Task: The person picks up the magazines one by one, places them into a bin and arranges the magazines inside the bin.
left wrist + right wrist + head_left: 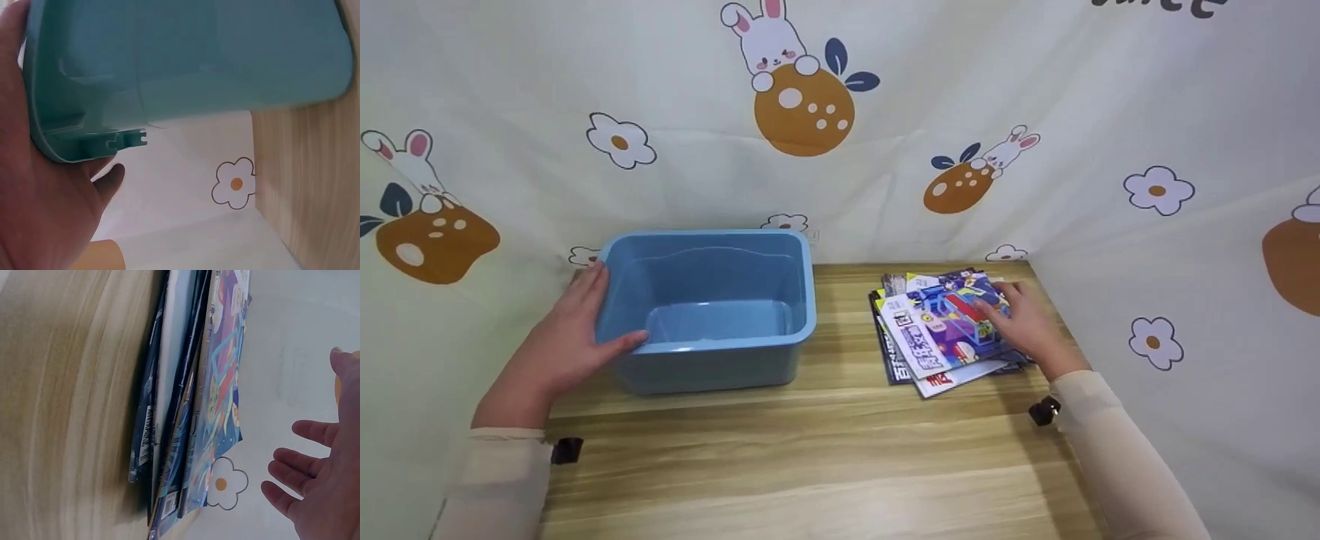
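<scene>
The blue plastic bin [709, 307] stands near the rear left corner of the desk [810, 450], close to its left edge. It is held by the left hand [570, 337], with the palm against the left wall and the thumb curled round the front corner. Because the bin sits so near that edge, a sideways push could slide it partly off the desk.

The stack of magazines [941, 330] lies near the rear right corner, fanned unevenly, with covers overhanging one another. The right hand [1027, 322] is laid flat on the stack's right side, fingers extended and grasping nothing. In the right wrist view a gap seems to show between fingers and cover. The glossy covers could slip apart if only the top one is dragged.
</scene>
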Demonstrator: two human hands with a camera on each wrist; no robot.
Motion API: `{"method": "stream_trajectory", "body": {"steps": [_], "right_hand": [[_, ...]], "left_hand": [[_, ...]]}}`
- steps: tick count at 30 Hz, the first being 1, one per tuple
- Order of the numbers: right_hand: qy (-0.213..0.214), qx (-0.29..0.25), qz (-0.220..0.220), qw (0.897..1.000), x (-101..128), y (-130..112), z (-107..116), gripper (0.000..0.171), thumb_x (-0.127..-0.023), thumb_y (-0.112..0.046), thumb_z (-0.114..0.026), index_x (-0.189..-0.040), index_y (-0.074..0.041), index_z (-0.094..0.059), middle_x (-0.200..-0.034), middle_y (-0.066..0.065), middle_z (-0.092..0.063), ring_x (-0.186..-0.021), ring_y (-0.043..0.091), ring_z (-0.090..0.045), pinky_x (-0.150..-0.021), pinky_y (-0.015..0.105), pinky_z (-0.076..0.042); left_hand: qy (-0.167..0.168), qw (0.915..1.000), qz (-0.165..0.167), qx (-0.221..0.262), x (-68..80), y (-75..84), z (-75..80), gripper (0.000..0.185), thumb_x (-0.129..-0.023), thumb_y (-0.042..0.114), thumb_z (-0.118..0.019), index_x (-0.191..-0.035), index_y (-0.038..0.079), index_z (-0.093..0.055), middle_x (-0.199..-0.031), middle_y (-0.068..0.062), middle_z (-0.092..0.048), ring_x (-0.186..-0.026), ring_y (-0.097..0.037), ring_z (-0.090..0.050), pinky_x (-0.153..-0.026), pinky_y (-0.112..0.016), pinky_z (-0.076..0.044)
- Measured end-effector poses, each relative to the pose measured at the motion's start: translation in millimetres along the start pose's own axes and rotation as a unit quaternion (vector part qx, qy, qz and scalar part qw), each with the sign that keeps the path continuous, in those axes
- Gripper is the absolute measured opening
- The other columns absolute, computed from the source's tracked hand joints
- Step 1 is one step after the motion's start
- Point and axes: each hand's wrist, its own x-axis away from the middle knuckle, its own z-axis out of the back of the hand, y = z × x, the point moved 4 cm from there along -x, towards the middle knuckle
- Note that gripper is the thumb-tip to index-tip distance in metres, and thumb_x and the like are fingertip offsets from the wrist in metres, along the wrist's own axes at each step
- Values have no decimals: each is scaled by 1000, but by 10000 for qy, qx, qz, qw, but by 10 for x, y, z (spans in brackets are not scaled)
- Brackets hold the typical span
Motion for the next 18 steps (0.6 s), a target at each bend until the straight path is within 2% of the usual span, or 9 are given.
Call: {"method": "stream_trajectory", "body": {"steps": [3, 6, 13, 18], "right_hand": [[-63, -110, 64, 9999, 0, 72, -40, 91, -108, -69, -57, -164, 1, -46, -161, 36, -43, -146, 57, -45, -121, 76, -36], [-208, -316, -100, 9992, 3, 176, -62, 88, -108, -62, -63, -166, 1, -43, -164, 37, -39, -149, 58, -42, -122, 77, -34], [-715, -691, -782, 9920, -72, 367, -181, 111, -101, -70, -69, -175, -3, -22, -174, 40, -19, -159, 61, -25, -126, 77, -25], [-875, -845, -828, 9891, -136, 441, -228, 116, -99, -65, -75, -175, 2, -18, -173, 40, -22, -160, 59, -24, -129, 72, -23]], "left_hand": [[19, 9998, -30, -218, 23, 17, -9, 124, -97, 73, -68, -175, -1, -7, -184, -24, -2, -168, -52, -7, -114, -88, -28], [39, 9994, -90, -329, 16, 49, -14, 124, -98, 75, -66, -175, -3, -7, -184, -24, -1, -168, -50, -6, -114, -87, -28], [43, 9993, -21, -367, 19, 40, -5, 125, -97, 76, -65, -176, 1, -4, -184, -22, 2, -169, -49, -3, -112, -88, -28], [-26, 9995, 42, -314, 19, 27, -19, 125, -97, 77, -65, -176, 2, -3, -184, -21, 3, -168, -50, -2, -111, -89, -27]]}}
